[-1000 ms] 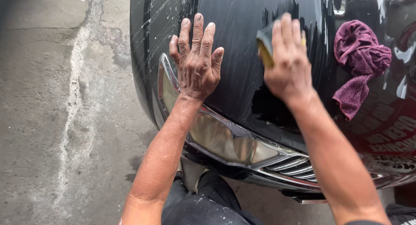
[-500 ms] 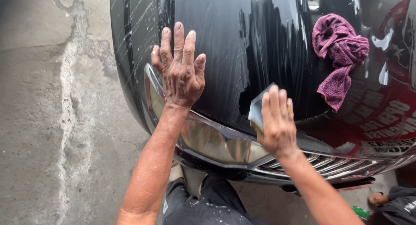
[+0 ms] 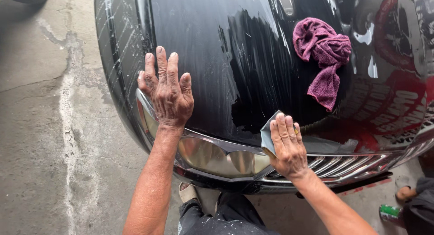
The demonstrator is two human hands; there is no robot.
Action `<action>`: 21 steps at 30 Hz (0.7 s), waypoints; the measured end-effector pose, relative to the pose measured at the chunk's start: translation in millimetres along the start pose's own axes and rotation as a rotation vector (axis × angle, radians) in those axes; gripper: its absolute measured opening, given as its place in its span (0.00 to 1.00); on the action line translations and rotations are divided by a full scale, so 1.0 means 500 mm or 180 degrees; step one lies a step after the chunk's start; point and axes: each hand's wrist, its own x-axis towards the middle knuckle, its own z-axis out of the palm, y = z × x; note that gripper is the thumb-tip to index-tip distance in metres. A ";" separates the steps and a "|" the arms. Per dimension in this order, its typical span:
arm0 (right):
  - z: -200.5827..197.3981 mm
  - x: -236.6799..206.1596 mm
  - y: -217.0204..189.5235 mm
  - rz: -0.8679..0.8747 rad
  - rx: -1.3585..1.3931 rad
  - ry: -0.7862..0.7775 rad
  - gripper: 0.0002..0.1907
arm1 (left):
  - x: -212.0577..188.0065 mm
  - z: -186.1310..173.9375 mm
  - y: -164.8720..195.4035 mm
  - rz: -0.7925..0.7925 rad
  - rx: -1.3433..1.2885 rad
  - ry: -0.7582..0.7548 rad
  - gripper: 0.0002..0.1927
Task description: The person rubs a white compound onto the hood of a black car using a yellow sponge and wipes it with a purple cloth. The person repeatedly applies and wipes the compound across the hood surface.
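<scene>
At bottom of view, nearest the camera: dark trousers point(image 3: 226, 217) flecked with pale spatter, and a light sandal point(image 3: 187, 193) on the concrete floor point(image 3: 40, 140). Bottom right corner: a green can point(image 3: 391, 213) on the floor, beside another person's foot point(image 3: 403, 190).

Front edge of the black car: clear headlight point(image 3: 217, 157) with chrome trim; chrome grille point(image 3: 343, 165) to its right.

Right hand point(image 3: 287, 147): fingers together, palm down, pressing a grey sanding sheet point(image 3: 267, 134) over a yellow block against the lower edge of the black bonnet point(image 3: 203, 58), just above the grille. One corner of the sheet stands clear of the fingers.

Left hand point(image 3: 166, 91): empty, fingers spread wide, flat on the bonnet's corner above the headlight, well apart from the right hand.

Bonnet surface: wet, streaked with pale residue between the hands; a darker patch above the sheet.

Farther up: a crumpled magenta cloth point(image 3: 323, 54) lying on the bonnet, apart from both hands.
</scene>
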 end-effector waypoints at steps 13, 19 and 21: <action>0.042 0.031 0.098 -0.0133 0.0339 0.0032 0.31 | -0.023 0.018 -0.008 0.0085 0.0065 0.0054 0.28; 0.001 -0.039 0.086 -0.0133 0.0215 0.0175 0.31 | -0.029 0.018 0.001 0.0156 -0.0140 0.0007 0.33; 0.023 0.061 0.105 0.0058 0.0482 0.0147 0.29 | -0.032 0.013 0.010 0.0105 -0.0047 -0.0036 0.33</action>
